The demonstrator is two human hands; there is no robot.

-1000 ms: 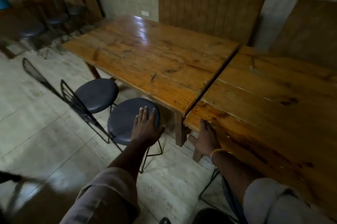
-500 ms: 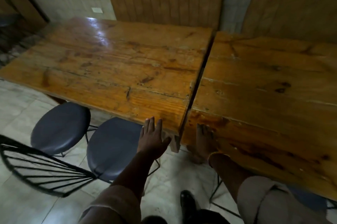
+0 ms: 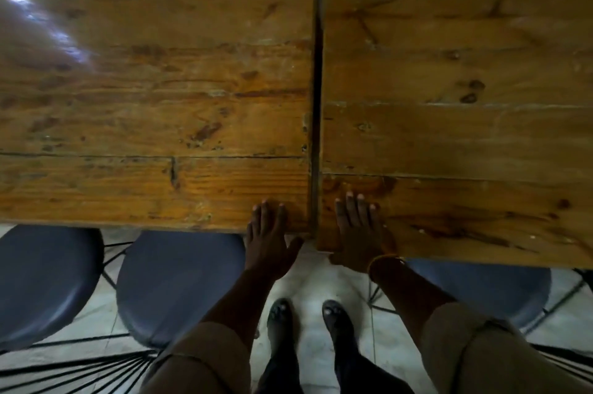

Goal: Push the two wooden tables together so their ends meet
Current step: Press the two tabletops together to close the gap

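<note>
Far-left stool (image 3: pixel 41 281): round dark padded seat, tucked partly under the near edge of the left table, presumably to keep the floor clear.

Second stool (image 3: pixel 179 284): same type, just right of the first, likewise part-hidden by the table edge.

Left wooden table (image 3: pixel 154 111): planked tabletop, glare at its far left. Its right end is set parallel to the neighbouring table, with only a thin dark seam (image 3: pixel 316 98) between them; whether the ends touch along the whole seam cannot be told.

Left hand (image 3: pixel 268 242): laid over the near right corner of the left tabletop, fingers (image 3: pixel 264 210) extended flat on the wood, thumb spread toward the seam; nothing is gripped. The forearm is held nearly straight, sleeve rolled.

Right hand (image 3: pixel 359 233): placed on the near left corner of the right wooden table (image 3: pixel 455 124), fingers spread flat, palm over the edge, a yellow bangle (image 3: pixel 383 260) at the wrist. This paired placement is judged suited to checking or closing the joint.

Right stool (image 3: pixel 487 291): seat under the right table.
</note>
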